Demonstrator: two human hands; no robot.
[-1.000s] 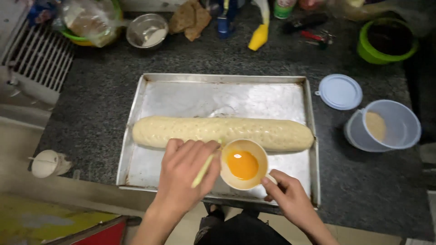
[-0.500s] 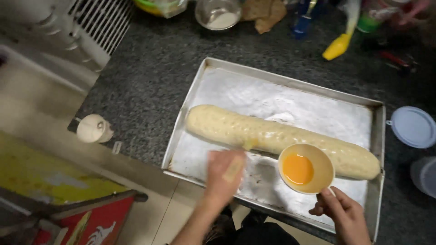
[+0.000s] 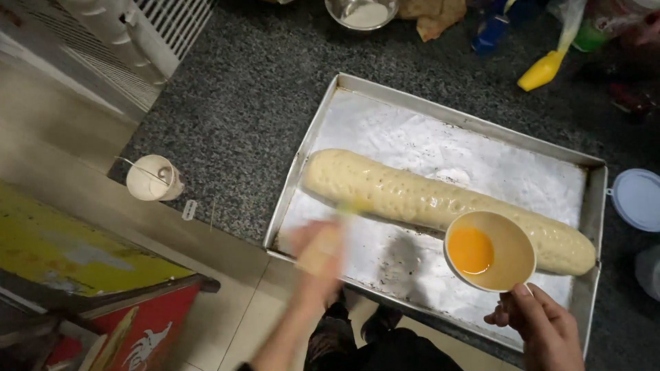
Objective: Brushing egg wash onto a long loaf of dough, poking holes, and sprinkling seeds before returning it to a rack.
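**Dough Log on the Tray, Egg Cup Held Beside It**

A long pale dough log [image 3: 440, 203] lies diagonally across a metal baking tray [image 3: 313, 144] on a dark speckled counter [image 3: 240, 103]. The right hand [image 3: 540, 326] comes up from the lower edge of the picture, its fingers closed around the base of a small round cup [image 3: 489, 251] of yellow beaten egg, held level just above the tray and over the log's right end. The left hand [image 3: 320, 251] reaches in from below with the forearm angled up to the tray's near left edge; it is blurred, so whether it is gripping anything cannot be told, though a faint yellowish streak runs from it to the log's left part. A small white cup [image 3: 155, 177] sits on the counter well left of the tray, and a yellow spatula [image 3: 546, 69] lies beyond the tray's far rim.
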